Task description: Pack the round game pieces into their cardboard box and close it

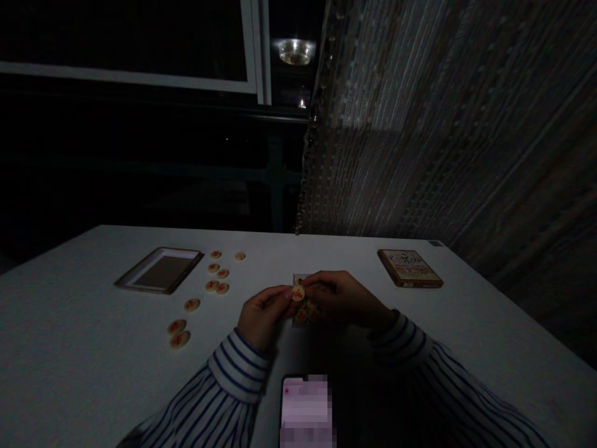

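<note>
Between the thumb and fingers of my left hand (268, 314) is a round wooden Chinese chess piece (298, 293) with a red character, tilted up to face me. My right hand (342, 298) comes in from the right with its fingers curled close against that piece. What its fingertips pinch is hidden. Beneath both hands lies a small open box (296, 322), partly covered by them, with several more pieces (302, 315) inside. To the left, several loose red-marked pieces (191, 305) are scattered on the white table (116, 367).
An open shallow box tray (163, 272) lies at the far left. At the far right sits a closed box with a printed lid (410, 267). A lit phone (305, 404) rests at the near edge. Behind the table hangs a string curtain (396, 124) beside a dark window.
</note>
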Tool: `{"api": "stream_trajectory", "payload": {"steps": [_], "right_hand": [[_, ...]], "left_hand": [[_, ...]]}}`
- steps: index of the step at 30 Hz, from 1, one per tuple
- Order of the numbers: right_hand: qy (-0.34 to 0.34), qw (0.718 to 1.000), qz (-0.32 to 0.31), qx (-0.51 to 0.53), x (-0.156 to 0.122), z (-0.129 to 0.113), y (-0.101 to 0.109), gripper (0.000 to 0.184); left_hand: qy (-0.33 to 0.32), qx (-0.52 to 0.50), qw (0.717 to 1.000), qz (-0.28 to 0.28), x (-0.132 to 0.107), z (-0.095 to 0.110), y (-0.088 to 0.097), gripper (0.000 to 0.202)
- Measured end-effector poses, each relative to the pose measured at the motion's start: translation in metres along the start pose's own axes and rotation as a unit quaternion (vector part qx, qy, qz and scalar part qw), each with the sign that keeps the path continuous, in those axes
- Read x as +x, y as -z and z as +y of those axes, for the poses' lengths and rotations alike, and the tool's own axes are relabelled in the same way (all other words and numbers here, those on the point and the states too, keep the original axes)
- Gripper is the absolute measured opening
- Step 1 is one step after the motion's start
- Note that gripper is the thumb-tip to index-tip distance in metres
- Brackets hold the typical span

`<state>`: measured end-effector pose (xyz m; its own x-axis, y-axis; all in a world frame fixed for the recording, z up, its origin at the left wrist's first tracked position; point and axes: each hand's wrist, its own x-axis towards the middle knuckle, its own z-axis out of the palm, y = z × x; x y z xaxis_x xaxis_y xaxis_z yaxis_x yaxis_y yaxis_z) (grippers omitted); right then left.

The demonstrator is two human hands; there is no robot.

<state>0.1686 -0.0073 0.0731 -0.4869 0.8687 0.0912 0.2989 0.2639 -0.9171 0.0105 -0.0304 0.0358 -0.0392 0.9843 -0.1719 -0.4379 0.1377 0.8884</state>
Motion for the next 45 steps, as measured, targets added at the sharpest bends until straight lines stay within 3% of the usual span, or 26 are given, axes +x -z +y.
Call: {"api": "stream_trajectory", "payload": {"steps": [16,31,45], "right_hand": [[-0.010,1.000,0.016,-0.018,0.0001,-0.0033,-0.0028,0.021],[0.011,0.999,-0.015,-0.026,0.0002,0.0032,-0.0014,0.023],[0.019,0.997,-0.030,-0.062,-0.0015,-0.0006,0.0002,0.023]], "left_hand": [[0.006,0.012,1.000,-0.021,-0.0009,0.0003,-0.0011,0.034],[-0.016,0.082,0.996,-0.012,-0.0013,0.0014,0.0000,0.032],[-0.004,0.074,0.997,-0.009,-0.0001,-0.0031,0.0002,0.028]]}}
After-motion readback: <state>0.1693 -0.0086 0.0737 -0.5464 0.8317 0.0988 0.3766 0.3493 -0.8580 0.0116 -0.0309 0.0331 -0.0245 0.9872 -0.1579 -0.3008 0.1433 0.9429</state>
